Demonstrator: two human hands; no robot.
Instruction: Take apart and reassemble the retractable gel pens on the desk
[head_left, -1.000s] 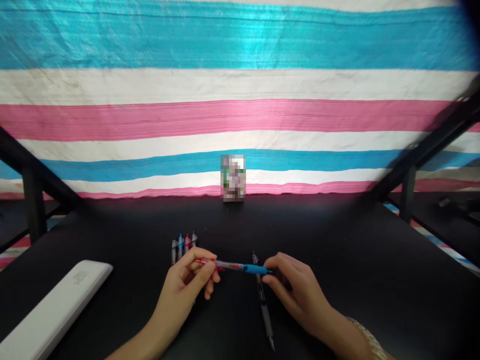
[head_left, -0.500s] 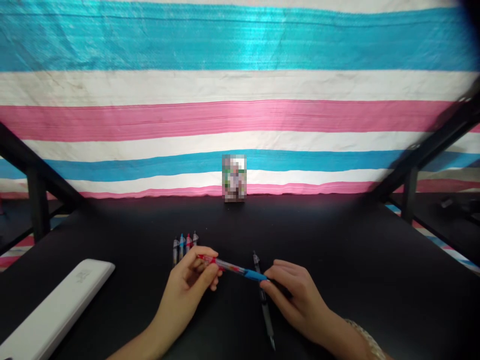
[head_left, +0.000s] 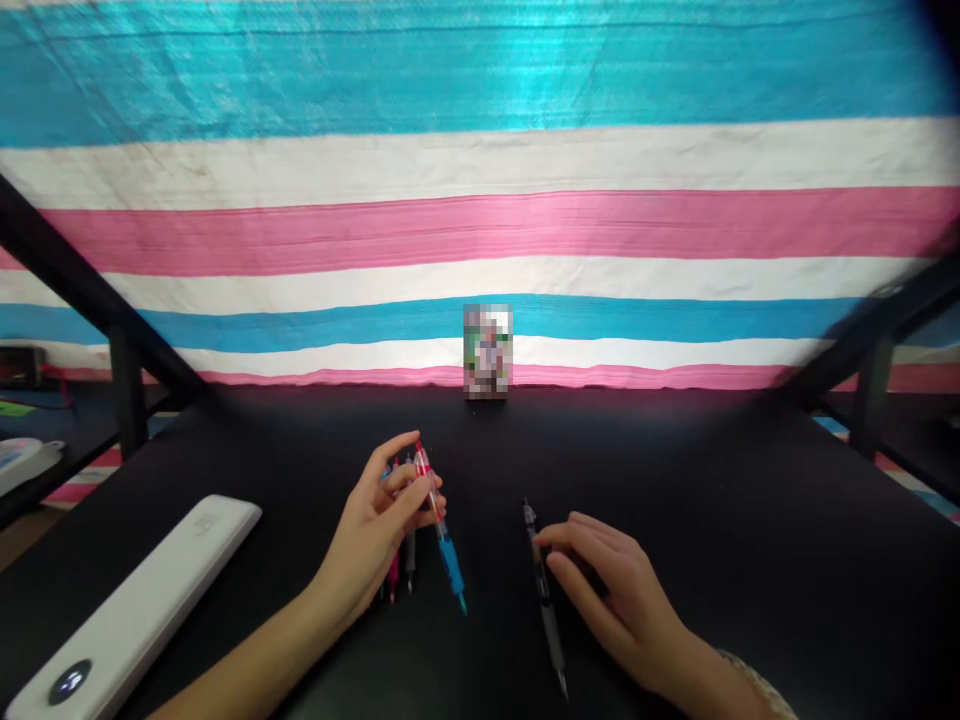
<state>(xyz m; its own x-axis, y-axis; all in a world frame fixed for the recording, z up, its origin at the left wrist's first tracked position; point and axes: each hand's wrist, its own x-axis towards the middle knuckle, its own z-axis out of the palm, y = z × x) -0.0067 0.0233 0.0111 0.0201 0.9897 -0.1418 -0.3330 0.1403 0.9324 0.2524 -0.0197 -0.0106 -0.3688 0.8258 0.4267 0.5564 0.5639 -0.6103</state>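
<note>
My left hand [head_left: 379,520] is closed on a pen [head_left: 451,562] with a red top, a clear barrel and a blue grip. Its tip points down and to the right, and my index finger rests at the red top end. Behind that hand several more pens [head_left: 410,565] lie side by side on the table, partly hidden by my fingers. My right hand [head_left: 619,595] is empty, thumb and index finger apart. Beside its index fingertip lies a black and grey pen [head_left: 550,610]; whether the finger touches it I cannot tell.
A long white device [head_left: 142,600] with a round dark display lies at the left of the black table [head_left: 675,460]. At the back edge stands a small blurred picture [head_left: 487,355] before a striped sheet [head_left: 337,235]. Black frame bars [head_left: 127,390] rise at both sides.
My right hand has let go of the pen's blue end. In my left hand the pen has swung from nearly level to steeply tip-down. The view has shifted slightly left.
</note>
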